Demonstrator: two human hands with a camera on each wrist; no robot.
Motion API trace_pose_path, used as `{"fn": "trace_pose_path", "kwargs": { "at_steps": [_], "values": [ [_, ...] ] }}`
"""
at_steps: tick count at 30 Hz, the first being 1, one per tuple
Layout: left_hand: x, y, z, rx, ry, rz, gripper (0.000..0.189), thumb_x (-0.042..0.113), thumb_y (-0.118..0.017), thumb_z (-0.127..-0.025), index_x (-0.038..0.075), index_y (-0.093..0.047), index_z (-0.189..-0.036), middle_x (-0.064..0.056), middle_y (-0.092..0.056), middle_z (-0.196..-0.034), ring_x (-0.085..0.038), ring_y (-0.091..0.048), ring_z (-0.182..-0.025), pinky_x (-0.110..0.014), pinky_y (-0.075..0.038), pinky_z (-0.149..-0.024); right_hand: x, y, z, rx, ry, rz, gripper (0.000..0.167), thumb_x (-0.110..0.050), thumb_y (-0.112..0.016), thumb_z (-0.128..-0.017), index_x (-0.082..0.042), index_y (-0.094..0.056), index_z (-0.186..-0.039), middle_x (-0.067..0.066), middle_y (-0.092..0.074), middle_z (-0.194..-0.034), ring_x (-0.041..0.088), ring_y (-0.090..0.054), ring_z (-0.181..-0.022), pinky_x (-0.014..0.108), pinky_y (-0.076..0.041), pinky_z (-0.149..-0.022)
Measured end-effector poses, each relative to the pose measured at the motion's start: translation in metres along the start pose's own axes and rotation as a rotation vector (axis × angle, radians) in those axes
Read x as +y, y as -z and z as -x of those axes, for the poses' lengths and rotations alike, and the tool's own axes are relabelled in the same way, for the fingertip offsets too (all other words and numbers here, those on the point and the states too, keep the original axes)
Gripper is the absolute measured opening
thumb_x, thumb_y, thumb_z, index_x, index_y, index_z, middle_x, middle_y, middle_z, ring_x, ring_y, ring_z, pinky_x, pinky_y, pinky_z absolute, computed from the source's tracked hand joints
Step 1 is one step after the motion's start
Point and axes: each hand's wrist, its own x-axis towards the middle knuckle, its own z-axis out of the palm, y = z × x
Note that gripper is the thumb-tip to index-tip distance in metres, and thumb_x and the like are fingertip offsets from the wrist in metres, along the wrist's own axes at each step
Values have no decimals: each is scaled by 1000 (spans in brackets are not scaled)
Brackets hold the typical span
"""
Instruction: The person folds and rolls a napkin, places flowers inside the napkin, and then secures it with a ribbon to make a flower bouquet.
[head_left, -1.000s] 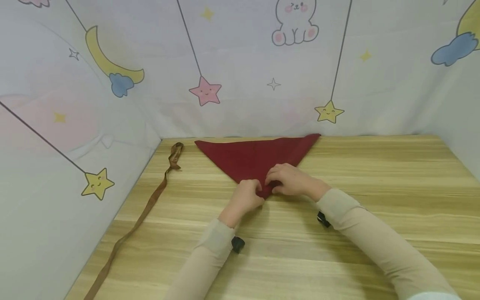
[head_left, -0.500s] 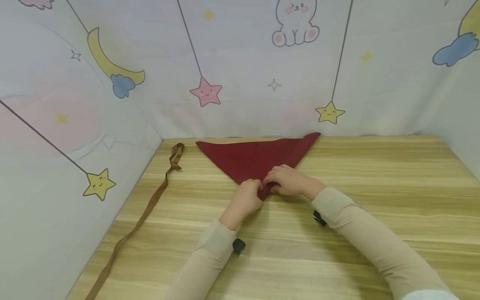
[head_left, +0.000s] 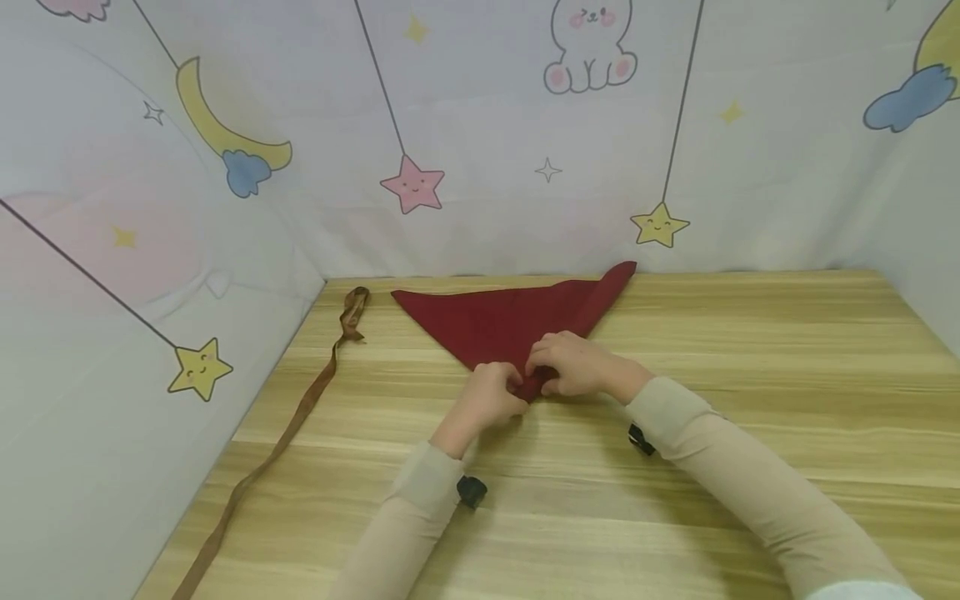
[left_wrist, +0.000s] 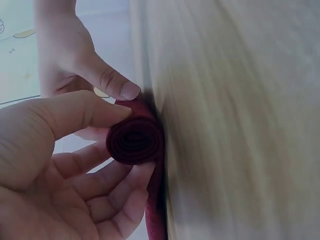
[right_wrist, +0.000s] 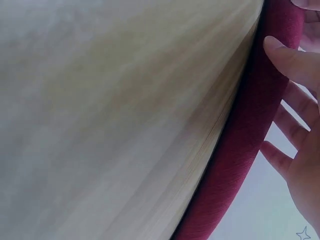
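Observation:
A dark red cloth (head_left: 491,321) lies as a triangle at the back of the table, its right-hand side rolled up. At its near end my left hand (head_left: 483,400) holds the roll. In the left wrist view the roll's end (left_wrist: 134,139) shows as a tight spiral between thumb and fingers. Beside it, slightly to the right, my right hand (head_left: 577,365) grips the same roll. The right wrist view shows that hand's thumb on one side of the rolled edge (right_wrist: 245,135), with fingers at the other side. The cloth's underside is hidden.
A brown ribbon (head_left: 303,408) runs down the left side of the wooden table (head_left: 712,350), its far end looped. Behind stands a pale printed fabric backdrop (head_left: 480,242). Dark wrist devices (head_left: 472,492) are by both cuffs.
The cloth's left corner has slid slightly nearer to me, and its right end has shifted a little left and up. The rolled side looks wider. Both hands stay almost in place.

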Motion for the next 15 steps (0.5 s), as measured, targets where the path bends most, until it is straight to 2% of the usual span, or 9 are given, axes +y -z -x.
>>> {"fn": "trace_pose_path", "kwargs": {
  "at_steps": [6,10,15],
  "values": [
    [1,0,2,5,1,-23,25,6,-75,-75,0,-66,-98,-14,-66,-98,-27,-61,-93,-39,-51,-81,-1,-1,0,-3,-9,-1,20,-9,-73,-82,-11,-71,-102,0,-68,-100,21,-59,-99,43,-43,-91],
    [1,-1,3,36,-19,-63,22,2,-75,-73,0,-66,-92,-12,-66,-91,-24,-59,-85,-36,-50,-75,-1,-2,-1,-8,-7,-3,19,-10,-72,-84,-12,-71,-103,-1,-69,-101,20,-59,-99,43,-44,-91],
    [-1,-1,3,73,-44,-64,18,-2,-72,-68,-1,-67,-85,-11,-68,-84,-20,-57,-74,-32,-49,-67,-3,-2,-3,-17,-17,-14,20,-13,-71,-85,-12,-71,-105,-1,-69,-103,20,-60,-98,42,-45,-90]
  ]
}}
